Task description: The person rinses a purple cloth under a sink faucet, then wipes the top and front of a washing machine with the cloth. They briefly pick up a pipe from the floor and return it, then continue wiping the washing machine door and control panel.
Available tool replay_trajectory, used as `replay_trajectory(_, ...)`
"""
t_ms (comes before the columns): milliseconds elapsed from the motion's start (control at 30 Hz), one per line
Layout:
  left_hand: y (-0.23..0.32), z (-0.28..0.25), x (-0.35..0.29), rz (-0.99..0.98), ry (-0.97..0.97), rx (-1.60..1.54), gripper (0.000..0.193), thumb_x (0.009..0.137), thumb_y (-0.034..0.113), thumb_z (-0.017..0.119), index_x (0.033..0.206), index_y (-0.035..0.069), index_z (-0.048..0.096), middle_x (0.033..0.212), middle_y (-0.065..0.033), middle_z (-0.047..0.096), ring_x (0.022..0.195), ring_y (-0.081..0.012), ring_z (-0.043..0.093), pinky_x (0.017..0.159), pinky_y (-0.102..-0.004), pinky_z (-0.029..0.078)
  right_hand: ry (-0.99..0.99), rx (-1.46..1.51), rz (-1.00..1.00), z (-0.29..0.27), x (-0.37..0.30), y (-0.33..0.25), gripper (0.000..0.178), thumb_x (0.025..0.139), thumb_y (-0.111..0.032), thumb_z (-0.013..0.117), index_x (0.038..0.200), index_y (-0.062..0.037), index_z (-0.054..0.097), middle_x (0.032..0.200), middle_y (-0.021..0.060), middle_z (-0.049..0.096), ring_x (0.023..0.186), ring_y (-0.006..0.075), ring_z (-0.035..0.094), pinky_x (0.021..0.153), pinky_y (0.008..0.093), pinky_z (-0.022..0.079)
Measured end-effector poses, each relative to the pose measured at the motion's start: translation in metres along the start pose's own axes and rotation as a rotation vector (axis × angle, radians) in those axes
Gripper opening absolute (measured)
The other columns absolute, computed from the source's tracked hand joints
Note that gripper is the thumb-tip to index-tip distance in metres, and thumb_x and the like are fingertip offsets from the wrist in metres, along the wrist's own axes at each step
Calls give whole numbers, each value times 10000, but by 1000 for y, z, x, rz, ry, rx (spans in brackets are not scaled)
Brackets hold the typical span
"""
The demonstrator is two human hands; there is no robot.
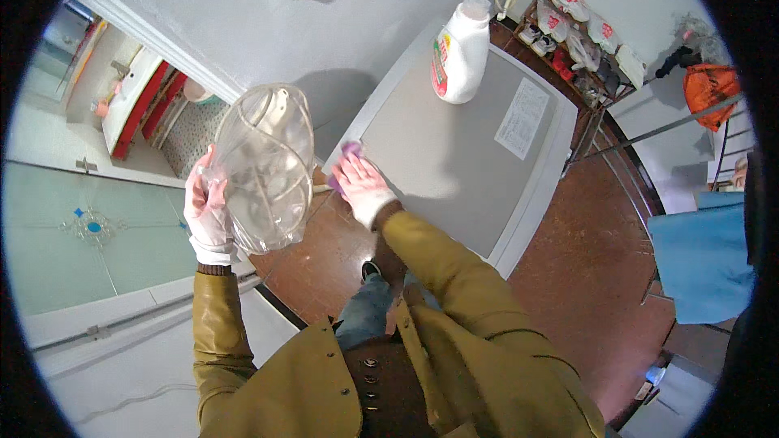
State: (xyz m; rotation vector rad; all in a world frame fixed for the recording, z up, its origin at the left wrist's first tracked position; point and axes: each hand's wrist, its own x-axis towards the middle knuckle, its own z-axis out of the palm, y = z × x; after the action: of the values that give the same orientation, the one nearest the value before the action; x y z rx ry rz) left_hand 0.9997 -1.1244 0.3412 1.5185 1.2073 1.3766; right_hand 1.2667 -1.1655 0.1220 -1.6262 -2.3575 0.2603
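Both my hands wear pink-and-white gloves. My left hand (pixel 208 201) is closed on the side of a clear plastic-wrapped oval thing (pixel 272 170) with pale curved ribs; it is held up at the left, beside the doorway, and I cannot tell its kind. My right hand (pixel 362 186) presses a purple cloth (pixel 352 148) against the near left corner of a white-edged, grey-topped cabinet or appliance (pixel 454 195). Most of the cloth is hidden under the fingers. Farther back on that top stands a white bottle (pixel 462 53) with a handle, and a white printed sheet (pixel 522 118) lies to its right.
A rack (pixel 580 49) of shoes and plastic bags stands at the far right. Nearby hang an orange bag (pixel 711 96) and a blue cloth (pixel 702 255) by metal rails. A frosted glass door (pixel 97 235) and a doorway lie left. Brown floor (pixel 568 292) shows around the top.
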Motion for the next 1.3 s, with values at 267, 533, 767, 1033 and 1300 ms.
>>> replay_trajectory(267, -13, -1, 1, 34, -58, -20, 481, 964, -117, 546, 1425, 20, 558, 1505, -147, 564, 1306, -209, 575, 1103, -329, 444, -15, 72, 241, -69, -101, 11, 734, 899, -404, 690, 1517, -78, 463, 1590, 217, 405, 1528, 403, 304, 1271, 504, 191)
replay_trajectory(533, -37, 6, 15, 51, -277, 75, 473, 969, -86, 588, 1428, 25, 564, 1506, -120, 574, 1365, -207, 549, 1075, -311, 464, 57, 8, 219, -15, -29, -75, 673, 1000, -466, 548, 1556, -111, 416, 1638, 174, 352, 1554, 355, 254, 1275, 490, 171)
replay_trajectory(767, -79, 68, 11, 220, -348, 636, 604, 881, -46, 668, 1444, 165, 607, 909, -89, 694, 805, -192, 654, 720, -349, 516, -198, -30, 399, -69, -180, -30, 755, 973, -460, 590, 1591, -101, 348, 1662, 198, 298, 1561, 374, 235, 1286, 489, 157)
replay_trajectory(1033, -72, 171, -38, 35, -616, 712, 665, 889, 123, 726, 1510, 170, 494, 765, -156, 602, 716, -332, 612, 703, -470, 512, 47, -233, 670, -100, -162, 230, 725, 980, -456, 577, 1560, -70, 376, 1645, 250, 303, 1523, 440, 285, 1263, 520, 209)
replay_trajectory(1300, -40, 141, -77, 416, -359, 484, 708, 851, -4, 751, 1491, -4, 448, 1248, -252, 635, 1098, -406, 635, 997, -420, 509, 133, -262, 641, -98, -167, 234, 692, 974, -394, 597, 1560, -93, 388, 1612, 250, 346, 1485, 462, 321, 1233, 521, 252)
